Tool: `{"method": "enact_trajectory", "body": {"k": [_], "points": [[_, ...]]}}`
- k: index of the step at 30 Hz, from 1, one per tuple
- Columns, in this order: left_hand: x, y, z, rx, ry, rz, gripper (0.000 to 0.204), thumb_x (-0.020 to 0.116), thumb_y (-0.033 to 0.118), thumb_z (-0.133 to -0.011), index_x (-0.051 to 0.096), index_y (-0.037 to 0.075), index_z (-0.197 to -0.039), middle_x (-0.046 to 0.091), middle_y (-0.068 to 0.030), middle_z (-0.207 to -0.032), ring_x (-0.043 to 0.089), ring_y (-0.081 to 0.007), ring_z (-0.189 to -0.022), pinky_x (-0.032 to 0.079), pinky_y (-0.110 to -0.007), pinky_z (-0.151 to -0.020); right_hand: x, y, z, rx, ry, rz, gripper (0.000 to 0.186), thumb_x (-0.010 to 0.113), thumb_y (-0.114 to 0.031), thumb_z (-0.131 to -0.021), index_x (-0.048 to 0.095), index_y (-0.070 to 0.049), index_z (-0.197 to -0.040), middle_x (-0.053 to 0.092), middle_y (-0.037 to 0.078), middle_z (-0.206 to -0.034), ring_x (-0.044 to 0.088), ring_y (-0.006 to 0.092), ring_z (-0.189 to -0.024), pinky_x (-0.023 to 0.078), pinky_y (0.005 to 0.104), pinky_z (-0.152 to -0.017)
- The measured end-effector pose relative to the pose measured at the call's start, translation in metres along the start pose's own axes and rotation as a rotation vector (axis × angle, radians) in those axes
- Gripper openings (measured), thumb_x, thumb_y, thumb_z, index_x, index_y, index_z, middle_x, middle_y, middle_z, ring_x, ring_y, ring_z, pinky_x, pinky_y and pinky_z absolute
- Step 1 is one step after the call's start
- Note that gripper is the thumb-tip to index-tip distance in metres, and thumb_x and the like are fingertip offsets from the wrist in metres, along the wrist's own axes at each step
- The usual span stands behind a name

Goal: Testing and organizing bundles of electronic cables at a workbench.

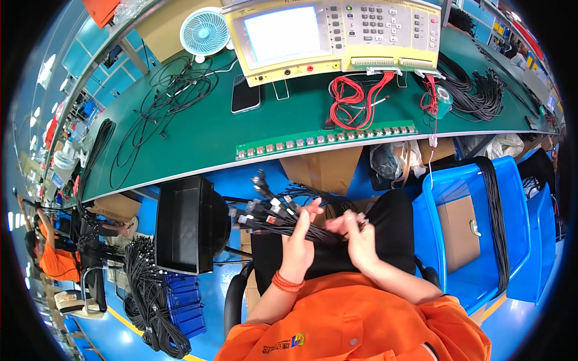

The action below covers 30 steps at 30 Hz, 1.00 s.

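Over my lap lies a bundle of black cables [265, 224], its plug ends fanned out to the left, some with pale or metal tips. My left hand [298, 245] is closed around this bundle, thumb and fingers raised on top. Just to its right, my right hand [360, 242] has its fingers bent and pressed together at the cables' other side. Motion blurs those fingertips, and whatever they pinch is too small to make out. More black plugs [313, 194] stick out beyond my hands, under the table edge.
On the green table [289, 114] stand a yellow tester [337, 36], a light-blue fan [205, 33], a phone [245, 95], red wires [346, 102] and a connector strip [325, 139]. A black bin [186, 225] is left; a blue crate [436, 234] holding cardboard, with cables over it, is right.
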<state>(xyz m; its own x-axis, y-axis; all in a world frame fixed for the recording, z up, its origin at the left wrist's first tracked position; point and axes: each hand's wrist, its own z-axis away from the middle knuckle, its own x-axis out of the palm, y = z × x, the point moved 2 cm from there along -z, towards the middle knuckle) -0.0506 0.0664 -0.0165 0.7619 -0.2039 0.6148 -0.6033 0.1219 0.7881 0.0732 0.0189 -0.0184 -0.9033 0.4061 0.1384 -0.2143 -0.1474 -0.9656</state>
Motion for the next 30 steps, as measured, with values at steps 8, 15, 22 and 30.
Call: {"method": "enact_trajectory", "body": {"k": [8, 15, 22, 30], "points": [[0.004, -0.015, 0.002, -0.176, -0.021, 0.139, 0.021, 0.048, 0.020, -0.092, 0.050, 0.005, -0.108, 0.054, -0.0050, -0.103, 0.051, -0.0152, -0.096, 0.043, -0.032, -0.085, 0.016, -0.057, -0.001, -0.365, -0.207, 0.030, 0.024, 0.049, -0.025, -0.090, 0.056, -0.004, -0.080, 0.059, 0.006, -0.084, 0.057, 0.0150, -0.074, 0.046, 0.0291, -0.065], [0.026, -0.005, -0.001, -0.368, -0.154, 0.021, 0.018, 0.056, 0.015, -0.088, 0.051, 0.002, -0.099, 0.057, -0.0066, -0.086, 0.049, -0.0134, -0.060, 0.039, -0.026, -0.050, -0.003, -0.043, -0.029, -0.311, -0.133, 0.384, 0.012, 0.053, -0.018, -0.087, 0.055, -0.006, -0.087, 0.059, 0.007, -0.076, 0.058, 0.0171, -0.061, 0.047, 0.0270, -0.053], [0.017, -0.009, -0.003, -0.532, -0.373, 0.011, 0.041, 0.067, -0.003, -0.074, 0.049, 0.002, -0.111, 0.059, -0.0076, -0.094, 0.055, -0.0082, -0.073, 0.045, -0.021, -0.058, -0.021, -0.047, -0.028, -0.229, -0.029, 0.310, 0.042, 0.069, -0.011, -0.075, 0.048, -0.004, -0.110, 0.057, 0.008, -0.092, 0.057, 0.0126, -0.066, 0.047, 0.0254, -0.050], [0.016, -0.019, -0.002, -0.606, -0.444, 0.069, 0.045, 0.064, -0.007, -0.073, 0.050, 0.001, -0.115, 0.057, -0.0044, -0.105, 0.055, -0.0129, -0.098, 0.047, -0.025, -0.083, -0.027, -0.074, -0.003, -0.951, -0.199, 0.962, 0.008, 0.069, -0.017, -0.066, 0.068, -0.017, -0.074, 0.055, -0.003, -0.064, 0.057, 0.0152, -0.062, 0.046, 0.0276, -0.053]]}}
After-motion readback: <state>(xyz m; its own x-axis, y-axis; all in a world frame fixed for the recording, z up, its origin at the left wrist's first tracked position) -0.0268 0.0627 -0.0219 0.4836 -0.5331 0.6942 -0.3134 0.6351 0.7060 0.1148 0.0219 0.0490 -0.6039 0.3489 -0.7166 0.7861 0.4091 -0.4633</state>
